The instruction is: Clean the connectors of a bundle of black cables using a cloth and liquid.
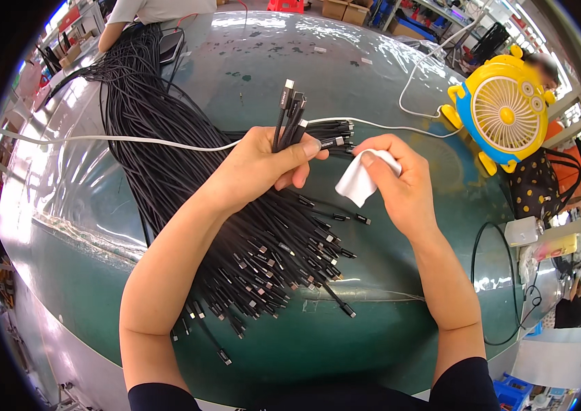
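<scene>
Cables (263, 260), thin, black and metal-tipped, lie fanned in a thick bundle on the table (386, 329), a glossy green surface under clear film. Above the bundle, the left hand (256, 168) is closed around a few cable ends (292, 113), plugs pointing up. The right hand (400, 181) pinches a folded white cloth (362, 179) just beside them. A white cord (132, 140) crosses the table. Farther right stands a yellow fan (503, 109); cardboard boxes (345, 9) sit beyond.
</scene>
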`<state>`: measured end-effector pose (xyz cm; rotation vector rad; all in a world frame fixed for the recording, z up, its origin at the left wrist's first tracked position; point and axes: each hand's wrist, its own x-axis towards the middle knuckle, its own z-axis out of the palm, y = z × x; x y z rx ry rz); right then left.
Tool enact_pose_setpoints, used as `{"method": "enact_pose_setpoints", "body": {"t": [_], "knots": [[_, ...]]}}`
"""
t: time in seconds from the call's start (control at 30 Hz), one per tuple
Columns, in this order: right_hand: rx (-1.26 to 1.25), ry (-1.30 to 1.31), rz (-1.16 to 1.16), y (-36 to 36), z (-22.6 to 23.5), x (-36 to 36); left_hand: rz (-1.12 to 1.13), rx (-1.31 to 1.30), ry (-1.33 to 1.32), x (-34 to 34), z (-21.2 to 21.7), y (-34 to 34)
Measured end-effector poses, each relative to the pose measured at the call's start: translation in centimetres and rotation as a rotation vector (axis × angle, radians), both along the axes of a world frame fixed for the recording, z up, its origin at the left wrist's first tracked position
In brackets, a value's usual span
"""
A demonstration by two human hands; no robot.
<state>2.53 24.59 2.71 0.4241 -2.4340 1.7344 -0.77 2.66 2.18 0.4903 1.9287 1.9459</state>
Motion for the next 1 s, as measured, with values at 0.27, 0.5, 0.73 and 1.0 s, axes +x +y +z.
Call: {"method": "enact_pose_setpoints", "body": {"t": [0.27,0.5,0.73,1.0], "knots": [[-0.099,0.070,0.046,-1.8,0.9,0.1,-0.030,-0.039,0.022,0.1,-0.1,0.0],[0.175,-0.132,0.088,-0.8,1.3,-1.2,-0.028,-0.089,0.042,0.2,-0.5,0.4],[0.175,-0.116,0.083,-1.1,0.3,-0.5,-0.046,-0.066,-0.065,-0.2,-0.7,-0.2],[0.146,0.007,0.204,0.8,1.0,1.1,-0.057,0.011,-0.125,-1.2,-1.2,-0.5]]}}
